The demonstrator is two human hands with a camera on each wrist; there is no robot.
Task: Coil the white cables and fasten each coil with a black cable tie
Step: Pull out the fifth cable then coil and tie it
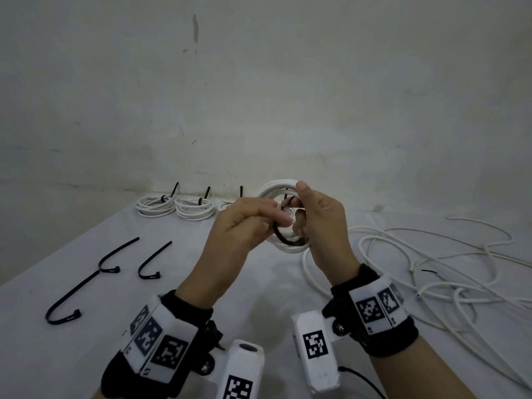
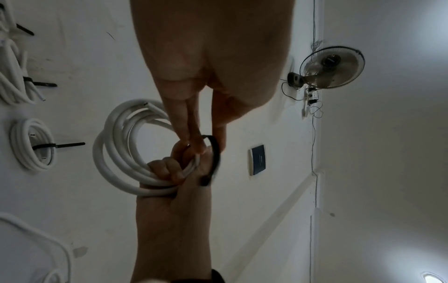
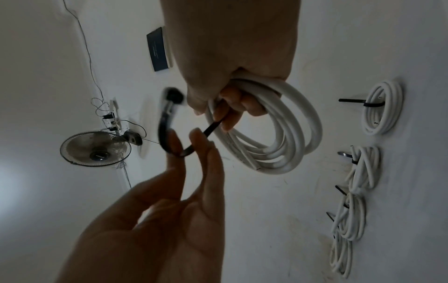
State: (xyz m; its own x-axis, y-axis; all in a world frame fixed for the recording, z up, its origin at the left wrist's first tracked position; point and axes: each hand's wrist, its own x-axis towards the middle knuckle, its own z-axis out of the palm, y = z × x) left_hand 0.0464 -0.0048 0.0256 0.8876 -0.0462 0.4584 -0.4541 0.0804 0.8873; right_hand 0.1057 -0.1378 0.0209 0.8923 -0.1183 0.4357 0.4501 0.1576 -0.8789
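The white cable coil (image 1: 283,217) is up in the air over the worktop (image 1: 178,272), gripped tight in our right hand (image 1: 322,226). Our left hand (image 1: 244,223) pinches the black cable tie (image 1: 283,237), which bends around the loops. To do this part well, we should keep all the loops bunched together, poke the thin tail into the little head, and pull until it is snug. Finished coils (image 1: 157,205) sit at the back, near the wall. More loose cable (image 1: 431,263) waits on our right.
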